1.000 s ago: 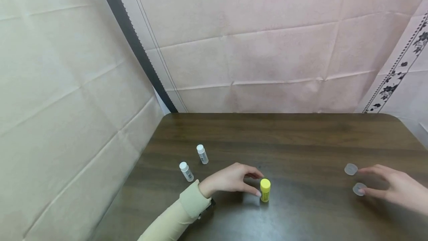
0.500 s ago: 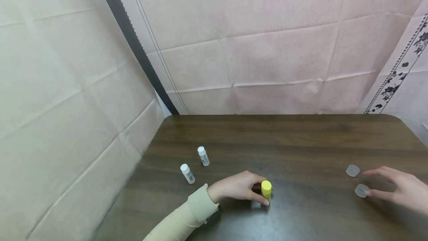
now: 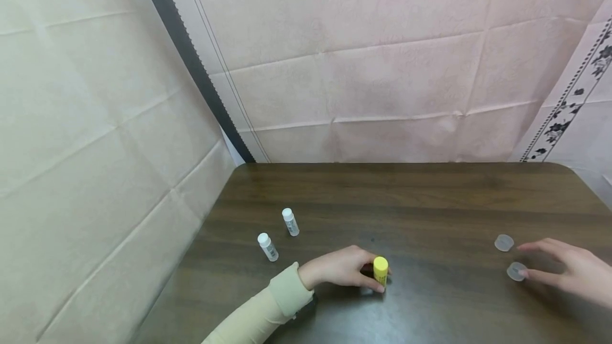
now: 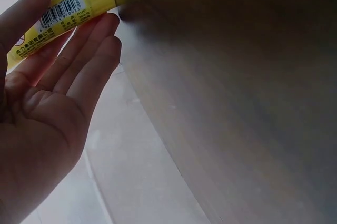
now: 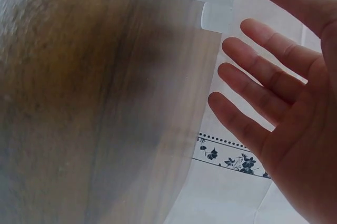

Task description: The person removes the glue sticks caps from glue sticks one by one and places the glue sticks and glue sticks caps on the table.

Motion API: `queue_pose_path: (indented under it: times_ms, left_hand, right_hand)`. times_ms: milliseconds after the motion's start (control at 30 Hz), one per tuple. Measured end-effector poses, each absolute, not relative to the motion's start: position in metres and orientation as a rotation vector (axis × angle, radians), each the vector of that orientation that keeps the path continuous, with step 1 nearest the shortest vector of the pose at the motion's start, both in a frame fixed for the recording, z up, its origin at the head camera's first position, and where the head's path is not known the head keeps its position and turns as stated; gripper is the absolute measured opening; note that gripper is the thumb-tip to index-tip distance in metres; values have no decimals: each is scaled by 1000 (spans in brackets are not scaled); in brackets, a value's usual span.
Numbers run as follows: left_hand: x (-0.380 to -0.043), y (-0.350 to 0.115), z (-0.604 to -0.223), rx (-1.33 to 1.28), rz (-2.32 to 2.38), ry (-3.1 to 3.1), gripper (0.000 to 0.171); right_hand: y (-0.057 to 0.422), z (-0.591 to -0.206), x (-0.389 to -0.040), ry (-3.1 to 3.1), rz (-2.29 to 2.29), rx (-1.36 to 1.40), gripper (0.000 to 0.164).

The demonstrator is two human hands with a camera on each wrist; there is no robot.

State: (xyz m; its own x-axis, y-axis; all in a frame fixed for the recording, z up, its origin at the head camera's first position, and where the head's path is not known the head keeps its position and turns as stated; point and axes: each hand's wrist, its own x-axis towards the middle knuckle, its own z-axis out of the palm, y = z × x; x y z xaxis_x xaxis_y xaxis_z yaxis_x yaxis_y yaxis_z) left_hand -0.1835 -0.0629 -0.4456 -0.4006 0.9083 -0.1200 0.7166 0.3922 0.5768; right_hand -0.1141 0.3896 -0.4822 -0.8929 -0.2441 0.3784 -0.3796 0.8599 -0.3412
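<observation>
My left hand [image 3: 345, 269] holds a yellow glue stick [image 3: 380, 267], which stands upright on the dark wooden table. The left wrist view shows the thumb on one side of the glue stick [image 4: 66, 16] and fingers on the other, its barcode label facing the camera. Over at the right, my right hand [image 3: 569, 268] has its fingers spread beside two small translucent plastic cups. Its index fingertip is near the farther cup [image 3: 504, 243], and its thumb tip is right at the rim of the nearer cup [image 3: 516, 272]. No object lies in the right palm [image 5: 295, 124].
Two small white-capped tubes stand left of the left hand, one farther back [image 3: 290, 222] and one nearer [image 3: 268, 247]. The wooden table [image 3: 430, 200] ends at a pale cloth backdrop [image 3: 392, 78], and another pale cloth [image 3: 119, 174] hangs along its left side.
My left hand has moved right and closed its fingers round the glue stick, which stays in place. My right hand has drawn slightly to the right, still by the cups.
</observation>
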Motion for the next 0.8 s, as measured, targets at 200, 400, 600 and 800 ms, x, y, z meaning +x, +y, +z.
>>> queue_pose_path:
  times_ms: [200,400,600,800]
  left_hand:
    - [-185,-63,-446,1390,612,2234,32]
    - [-186,-61,-446,1351,629,2241,32]
    - [-186,-61,-446,1359,624,2256,32]
    - [-185,-62,-447,1353,621,2260,30]
  right_hand:
    - [388,-483,-113,-2730,638,479,53]
    - [388,-479,-113,-2762,630,449,47]
    - [384,-476,-112,-2766,659,434,44]
    - [380,-472,-114,-2844,634,391,49]
